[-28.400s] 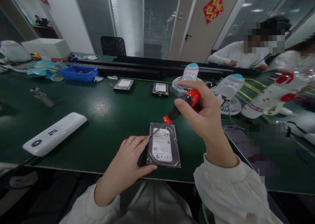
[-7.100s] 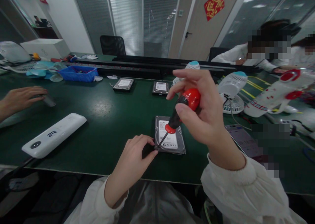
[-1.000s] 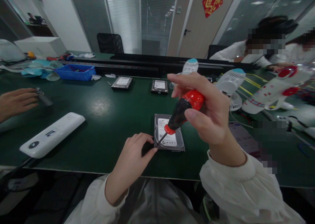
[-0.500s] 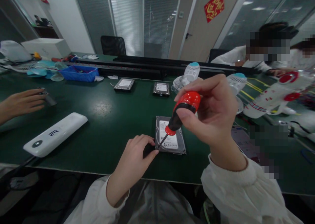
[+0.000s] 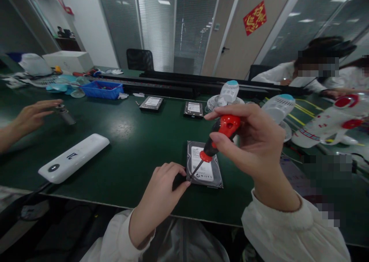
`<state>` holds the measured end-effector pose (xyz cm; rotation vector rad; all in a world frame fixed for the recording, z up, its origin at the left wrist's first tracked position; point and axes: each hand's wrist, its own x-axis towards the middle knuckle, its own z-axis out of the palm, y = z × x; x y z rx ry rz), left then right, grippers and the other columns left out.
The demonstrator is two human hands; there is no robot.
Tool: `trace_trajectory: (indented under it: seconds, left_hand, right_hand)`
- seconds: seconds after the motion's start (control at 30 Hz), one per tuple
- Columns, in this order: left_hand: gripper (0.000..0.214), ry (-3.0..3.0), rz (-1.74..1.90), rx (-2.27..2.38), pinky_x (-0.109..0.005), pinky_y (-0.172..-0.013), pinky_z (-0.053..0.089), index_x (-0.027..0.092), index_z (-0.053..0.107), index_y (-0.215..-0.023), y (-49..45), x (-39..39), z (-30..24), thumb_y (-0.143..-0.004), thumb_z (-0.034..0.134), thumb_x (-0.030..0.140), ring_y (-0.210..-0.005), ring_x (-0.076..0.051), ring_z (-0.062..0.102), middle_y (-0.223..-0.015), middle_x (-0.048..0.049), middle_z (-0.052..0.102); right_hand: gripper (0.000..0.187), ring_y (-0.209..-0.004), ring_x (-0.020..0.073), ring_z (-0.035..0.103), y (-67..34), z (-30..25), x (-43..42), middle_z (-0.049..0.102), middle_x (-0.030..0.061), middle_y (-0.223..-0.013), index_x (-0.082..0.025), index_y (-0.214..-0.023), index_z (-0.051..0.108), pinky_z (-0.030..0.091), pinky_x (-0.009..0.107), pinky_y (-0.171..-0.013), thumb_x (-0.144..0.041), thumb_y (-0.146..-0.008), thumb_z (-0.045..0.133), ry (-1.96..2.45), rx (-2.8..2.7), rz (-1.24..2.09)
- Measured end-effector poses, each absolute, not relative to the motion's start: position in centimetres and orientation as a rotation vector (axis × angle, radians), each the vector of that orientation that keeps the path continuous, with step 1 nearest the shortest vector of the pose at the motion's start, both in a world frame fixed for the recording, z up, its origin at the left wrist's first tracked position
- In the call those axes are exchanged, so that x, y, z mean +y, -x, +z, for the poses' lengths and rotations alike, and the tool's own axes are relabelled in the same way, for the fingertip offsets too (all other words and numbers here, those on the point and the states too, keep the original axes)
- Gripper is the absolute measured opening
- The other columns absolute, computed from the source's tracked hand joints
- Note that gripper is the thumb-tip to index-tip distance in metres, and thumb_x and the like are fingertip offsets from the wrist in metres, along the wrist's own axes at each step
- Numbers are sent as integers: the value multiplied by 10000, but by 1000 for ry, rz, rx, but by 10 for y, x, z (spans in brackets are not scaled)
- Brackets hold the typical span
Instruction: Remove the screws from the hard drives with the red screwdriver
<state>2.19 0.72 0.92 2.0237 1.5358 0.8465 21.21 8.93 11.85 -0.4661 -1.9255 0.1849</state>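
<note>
A hard drive with a white label lies flat on the green table in front of me. My left hand grips its near left corner between thumb and fingers. In my right hand is a red and black screwdriver, held tilted with the fingers round its handle. The screwdriver's shaft slants down to the same corner, its tip close to my left thumb. Whether a screw sits under the tip is too small to tell. Two more hard drives, one at the left and one at the right, lie farther back.
A white elongated device lies at the left, near another person's hand beside a small metallic cylinder. Behind stands a blue basket. White fan-like devices and a white and red object stand at the right.
The view has shifted slightly, so everything sits a little lower and farther right. My fingers on the screwdriver handle have shifted and opened a little; its tip stays at the drive's corner.
</note>
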Motion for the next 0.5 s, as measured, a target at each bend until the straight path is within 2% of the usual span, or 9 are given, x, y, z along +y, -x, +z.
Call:
trace_trajectory:
  seconds: [0.13, 0.2, 0.33, 0.5]
  left_hand:
    - [67, -2034, 855, 1550, -434, -896, 442, 233, 604, -975, -23, 7, 9, -922, 639, 213, -1058, -252, 621, -1109, -28, 698]
    - [71, -2045, 862, 1551, -429, -886, 448, 235, 605, -977, -23, 7, 9, -920, 641, 215, -1053, -253, 625, -1106, -30, 699]
    - [73, -2049, 852, 1555, -431, -881, 449, 233, 603, -979, -22, 8, 8, -920, 640, 211, -1050, -254, 627, -1104, -29, 699]
    - [70, -2038, 835, 1548, -439, -899, 440, 228, 602, -987, -22, 8, 8, -928, 638, 217, -1054, -247, 619, -1107, -21, 693]
  right_hand:
    - [404, -1049, 222, 693, -214, 123, 90, 754, 56, -1155, -219, -1265, 658, 575, 403, -903, -241, -866, 598, 382, -1990, 195]
    - [374, -1027, 218, 696, -214, 125, 89, 760, 55, -1137, -215, -1239, 675, 577, 402, -896, -271, -879, 595, 403, -1993, 194]
    - [328, -935, 205, 716, -210, 125, 86, 783, 25, -1031, -249, -1130, 720, 595, 378, -856, -240, -802, 731, 500, -1944, 119]
    - [380, -1015, 235, 696, -214, 124, 88, 755, 53, -1136, -243, -1215, 681, 574, 428, -899, -220, -843, 609, 452, -1984, 202]
